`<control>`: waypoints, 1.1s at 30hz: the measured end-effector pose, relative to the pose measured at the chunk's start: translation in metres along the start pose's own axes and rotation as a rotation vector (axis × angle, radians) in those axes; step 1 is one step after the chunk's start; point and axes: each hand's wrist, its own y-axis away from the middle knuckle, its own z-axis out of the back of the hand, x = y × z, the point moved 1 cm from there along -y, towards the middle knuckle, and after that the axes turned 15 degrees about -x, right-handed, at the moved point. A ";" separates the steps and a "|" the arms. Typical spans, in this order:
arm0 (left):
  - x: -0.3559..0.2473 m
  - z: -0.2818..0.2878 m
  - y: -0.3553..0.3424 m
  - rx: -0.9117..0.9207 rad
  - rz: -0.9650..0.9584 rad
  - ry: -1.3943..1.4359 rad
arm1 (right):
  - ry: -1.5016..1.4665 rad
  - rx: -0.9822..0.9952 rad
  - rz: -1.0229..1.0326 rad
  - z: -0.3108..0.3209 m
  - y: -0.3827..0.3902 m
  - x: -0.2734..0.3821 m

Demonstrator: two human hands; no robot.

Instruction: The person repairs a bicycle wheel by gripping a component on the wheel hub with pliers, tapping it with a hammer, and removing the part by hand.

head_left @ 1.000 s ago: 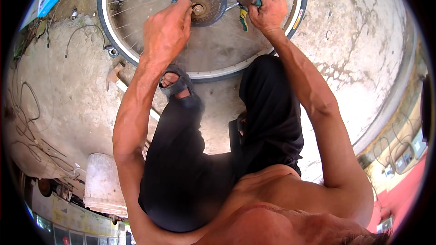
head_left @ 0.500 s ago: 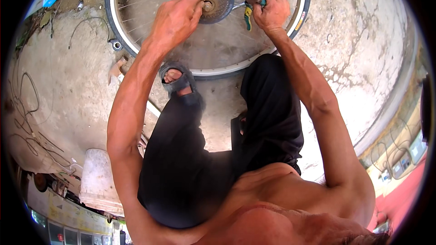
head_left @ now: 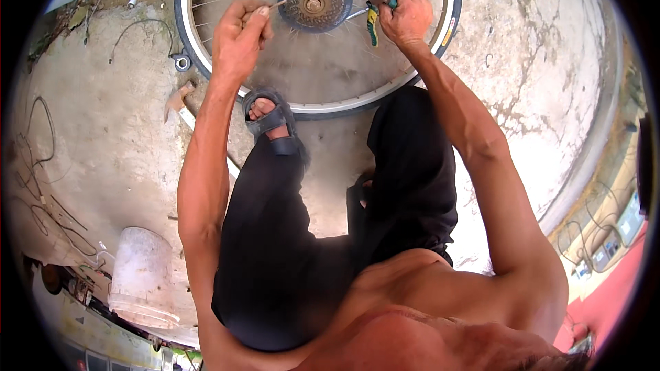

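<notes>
A bicycle wheel (head_left: 328, 108) with a pale rim and black tyre lies flat in front of me. At its hub sits a dark, greasy sprocket cluster (head_left: 297, 1) with a rusty centre. My left hand (head_left: 239, 40) is just left of the sprockets, thumb and fingers pinched on a thin brownish stick-like piece (head_left: 278, 4). That piece's tip points at the sprocket edge. Over the right side of the wheel, my right hand (head_left: 408, 16) is closed round pliers with green and yellow handles (head_left: 372, 26). The pliers' metal jaws point up and left, apart from the sprockets.
A hammer (head_left: 177, 101) lies on the concrete left of the wheel, near a small black ring-ended part (head_left: 181, 62). Farther left are loose wires (head_left: 41, 137) and a dirty white bucket (head_left: 141, 275). My sandalled foot (head_left: 268, 113) is by the near rim.
My left hand has moved left off the hub, uncovering the sprocket centre, and the thin piece now shows in its fingers. My right hand still holds the pliers in nearly the same place.
</notes>
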 end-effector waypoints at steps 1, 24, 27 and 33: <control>0.011 0.013 0.008 -0.055 0.021 -0.042 | -0.001 0.012 -0.001 -0.001 0.000 -0.002; 0.075 0.075 0.088 -0.168 0.292 0.249 | -0.840 0.770 -1.167 0.068 0.098 0.017; 0.059 0.059 0.072 -0.033 0.308 0.314 | -0.940 0.796 -1.182 0.092 0.080 0.015; 0.038 0.022 0.056 0.186 0.399 0.364 | -0.989 0.785 -1.021 0.127 0.040 -0.007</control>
